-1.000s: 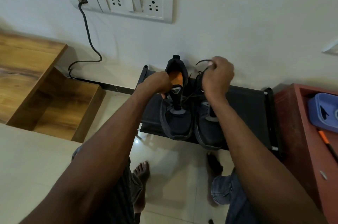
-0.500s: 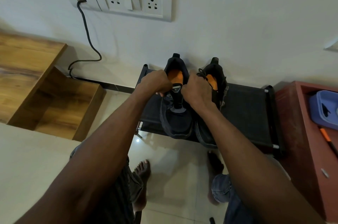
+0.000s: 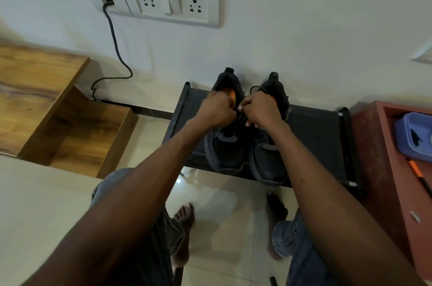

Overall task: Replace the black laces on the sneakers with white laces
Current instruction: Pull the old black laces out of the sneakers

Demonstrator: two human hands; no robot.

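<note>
Two dark sneakers stand side by side on a black shoe rack [image 3: 322, 131], toes toward the person and heels against the wall. The left sneaker [image 3: 224, 152] shows an orange insole at its opening; the right sneaker [image 3: 266, 159] sits just beside it, touching or nearly so.

The left hand [image 3: 216, 110] rests over the throat of the left sneaker, fingers curled inward; what they grip is hidden beneath the hand. The right hand [image 3: 263, 108] has its fingers curled and pinching the black lace [image 3: 243, 119] between the two shoes. A loose loop of lace rises behind the right hand near the right sneaker's collar.

To the right, a red-brown cabinet [image 3: 383, 169] holds a blue plastic tray [image 3: 413, 133]; the tray's contents are not clearly identifiable. An orange-and-black pen-like item [image 3: 418, 176] lies just below the tray.
</note>
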